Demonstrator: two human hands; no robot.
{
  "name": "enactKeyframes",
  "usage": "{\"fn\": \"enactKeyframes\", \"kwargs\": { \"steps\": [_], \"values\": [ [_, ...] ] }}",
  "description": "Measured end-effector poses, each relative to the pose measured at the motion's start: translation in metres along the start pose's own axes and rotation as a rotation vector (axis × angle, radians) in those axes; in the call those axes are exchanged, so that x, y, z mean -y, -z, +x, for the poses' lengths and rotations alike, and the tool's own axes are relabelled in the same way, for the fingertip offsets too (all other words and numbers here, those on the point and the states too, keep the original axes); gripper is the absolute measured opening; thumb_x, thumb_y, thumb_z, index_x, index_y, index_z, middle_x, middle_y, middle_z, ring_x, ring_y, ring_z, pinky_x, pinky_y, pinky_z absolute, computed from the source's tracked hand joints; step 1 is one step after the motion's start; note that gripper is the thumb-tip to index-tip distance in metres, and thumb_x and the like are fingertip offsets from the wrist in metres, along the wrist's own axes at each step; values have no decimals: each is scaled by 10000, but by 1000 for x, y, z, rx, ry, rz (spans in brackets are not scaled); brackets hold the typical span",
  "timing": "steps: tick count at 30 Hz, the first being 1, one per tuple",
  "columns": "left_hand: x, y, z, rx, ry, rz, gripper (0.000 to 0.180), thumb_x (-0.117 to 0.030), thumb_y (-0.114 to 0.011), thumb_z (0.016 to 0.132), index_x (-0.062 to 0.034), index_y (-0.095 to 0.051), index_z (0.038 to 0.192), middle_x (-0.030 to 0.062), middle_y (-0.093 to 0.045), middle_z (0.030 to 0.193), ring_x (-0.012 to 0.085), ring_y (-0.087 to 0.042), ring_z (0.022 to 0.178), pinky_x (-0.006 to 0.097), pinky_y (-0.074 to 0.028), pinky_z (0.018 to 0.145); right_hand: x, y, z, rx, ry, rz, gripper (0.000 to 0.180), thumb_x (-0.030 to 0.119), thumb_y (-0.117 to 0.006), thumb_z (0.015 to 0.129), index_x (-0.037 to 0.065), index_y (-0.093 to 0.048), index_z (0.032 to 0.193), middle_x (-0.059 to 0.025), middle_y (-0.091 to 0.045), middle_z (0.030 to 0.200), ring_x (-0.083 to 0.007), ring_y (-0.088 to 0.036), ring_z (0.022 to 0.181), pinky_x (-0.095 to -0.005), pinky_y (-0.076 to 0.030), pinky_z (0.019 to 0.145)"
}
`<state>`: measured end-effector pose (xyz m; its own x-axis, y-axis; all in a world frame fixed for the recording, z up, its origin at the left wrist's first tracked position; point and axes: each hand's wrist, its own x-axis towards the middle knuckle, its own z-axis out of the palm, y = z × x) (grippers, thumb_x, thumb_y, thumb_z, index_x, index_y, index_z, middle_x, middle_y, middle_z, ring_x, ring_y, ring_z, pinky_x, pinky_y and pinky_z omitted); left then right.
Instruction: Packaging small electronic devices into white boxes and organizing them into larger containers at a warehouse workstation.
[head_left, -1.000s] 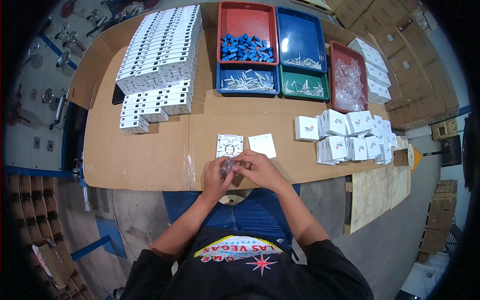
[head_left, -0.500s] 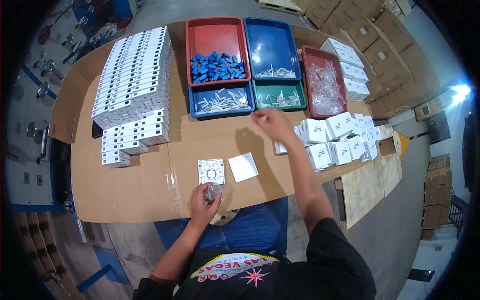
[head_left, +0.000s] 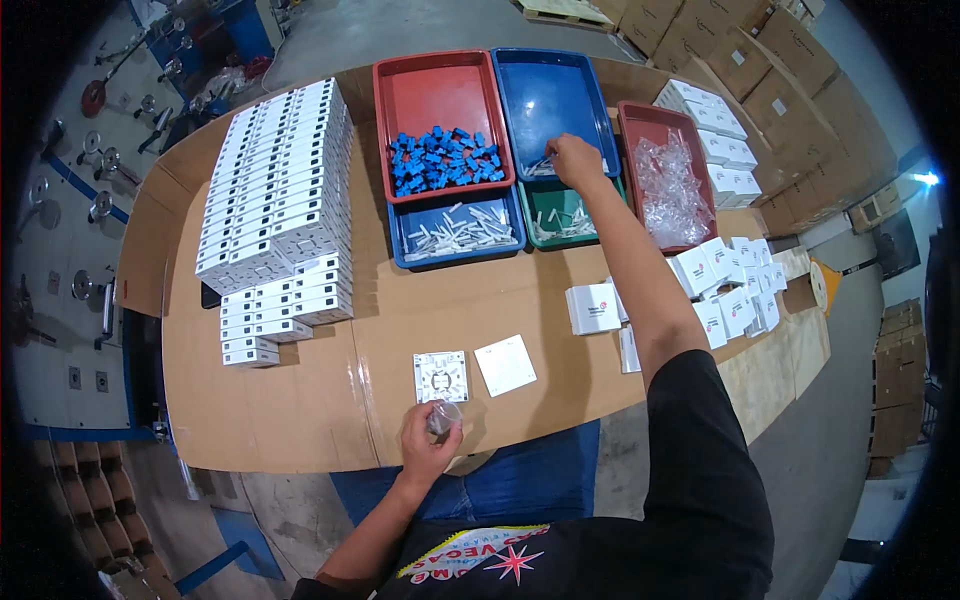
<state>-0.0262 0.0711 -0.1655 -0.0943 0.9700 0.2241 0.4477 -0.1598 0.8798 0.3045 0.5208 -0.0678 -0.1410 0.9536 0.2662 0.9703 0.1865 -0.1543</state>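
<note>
My left hand (head_left: 428, 452), low in the middle, is closed round a small clear plastic bag (head_left: 445, 418); what is inside cannot be made out. Just beyond it a white square base (head_left: 428, 374) with a round central fitting lies on the cardboard. Beside that lies a flat white square cover plate (head_left: 505, 366). My right hand (head_left: 578, 160) reaches far forward into the near end of the upper blue tray (head_left: 550, 95). Its fingers are bent down and closed at small white pieces (head_left: 540, 169) there; what they grip is hidden.
A red tray (head_left: 430, 85) holds blue clips. A lower blue tray (head_left: 405, 225) and a green tray (head_left: 535, 215) hold white plugs. Another red tray (head_left: 705, 225) contains clear bags. White boxes (head_left: 285, 170) stand stacked left; small white boxes (head_left: 595, 308) cluster right, near my forearm.
My right hand has moved forward and right, from in front of the green tray into the upper blue tray. My left hand still holds the bag. The whole view has shifted slightly.
</note>
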Motion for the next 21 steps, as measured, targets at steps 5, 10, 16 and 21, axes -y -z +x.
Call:
{"fn": "enactKeyframes", "kwargs": {
  "steps": [5, 10, 16, 21],
  "values": [
    [-3, -1, 4, 16, -68, 37, 472, -133, -842, 774, -1, -600, 1158, 182, -661, 1031, 365, -654, 921, 437, -540, 781, -11, -15, 7, 12, 157, -47, 191, 83, -572, 891, 110, -756, 934, -145, -704, 1032, -374, -693, 1015, -498, -557, 850],
    [3, -2, 5, 31, -56, 26, 467, -128, -843, 767, -2, -596, 1143, 182, -661, 1033, 367, -651, 922, 437, -537, 784, -13, -17, 15, 70, 154, -88, 172, 88, -582, 889, 79, -742, 953, -168, -713, 1058, -386, -698, 1024, -508, -563, 865],
    [1, -2, 6, -2, -104, 45, 457, -123, -838, 773, -4, -598, 1143, 182, -665, 1044, 366, -651, 922, 435, -535, 791, -10, -8, 15, 154, 169, -112, 157, 114, -661, 851, 58, -719, 986, -190, -713, 1049, -391, -690, 1032, -496, -560, 893],
    [-4, 0, -2, -2, -88, 62, 455, -133, -837, 781, -5, -599, 1146, 181, -669, 1035, 366, -658, 925, 439, -539, 794, -10, -13, 2, 90, 131, -50, 226, 120, -661, 851, 59, -711, 1062, -207, -698, 1116, -413, -688, 1048, -510, -565, 900]
  ]
}}
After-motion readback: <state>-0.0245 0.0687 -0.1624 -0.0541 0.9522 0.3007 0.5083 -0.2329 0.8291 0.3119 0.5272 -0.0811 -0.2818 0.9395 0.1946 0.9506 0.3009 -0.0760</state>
